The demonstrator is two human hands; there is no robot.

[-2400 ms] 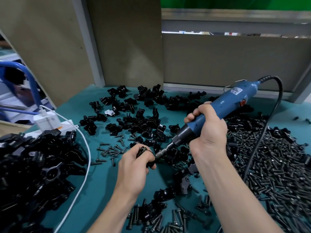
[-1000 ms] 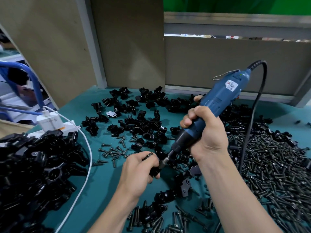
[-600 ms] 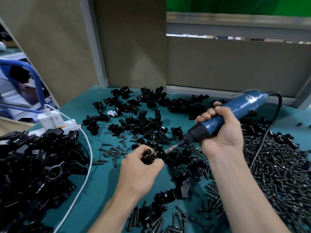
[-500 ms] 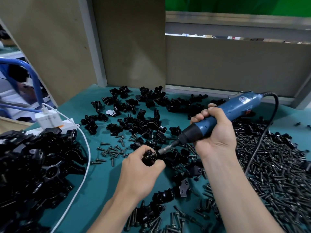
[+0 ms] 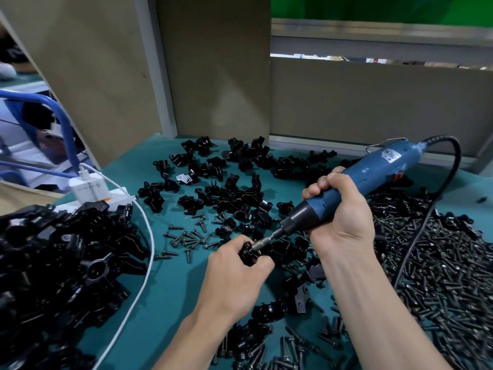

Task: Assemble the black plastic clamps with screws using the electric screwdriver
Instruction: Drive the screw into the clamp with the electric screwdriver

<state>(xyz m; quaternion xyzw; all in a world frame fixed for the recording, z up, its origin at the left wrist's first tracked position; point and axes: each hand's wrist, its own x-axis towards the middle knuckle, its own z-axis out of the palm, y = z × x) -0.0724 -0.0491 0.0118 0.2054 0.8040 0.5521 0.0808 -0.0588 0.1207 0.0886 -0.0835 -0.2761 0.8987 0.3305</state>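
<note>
A little over half a second ago the screwdriver (image 5: 373, 166) lay flatter and its bit (image 5: 264, 240) stood clear of the clamp (image 5: 246, 253). Now we see the bit back in, its tip touching the clamp, and the rear of the tool raised a little. We take this to mean the bit has been reseated on a screw head and that driving is under way, not finished. The screw itself is hidden by the bit and the fingers, so we cannot tell how deep it sits.

The left hand (image 5: 237, 279) has barely moved. It is closed round the clamp, fingers and thumb curled on it, back of the hand towards us and wrist low over the surface (image 5: 173, 289). We cannot tell whether the clamp rests on the surface or is held just off it.

The right hand (image 5: 342, 217) is wrapped in a full fist round the blue body of the screwdriver, just behind its black collar, up and to the right of the clamp. Its forearm comes in from the lower right. The tool slopes down and left to the clamp. Its cord (image 5: 426, 217) trails away to the right of the clamp, over the heap of screws (image 5: 448, 284). Loose clamps (image 5: 234, 194) lie scattered beyond the clamp, and a few stray screws lie just to its left.
</note>
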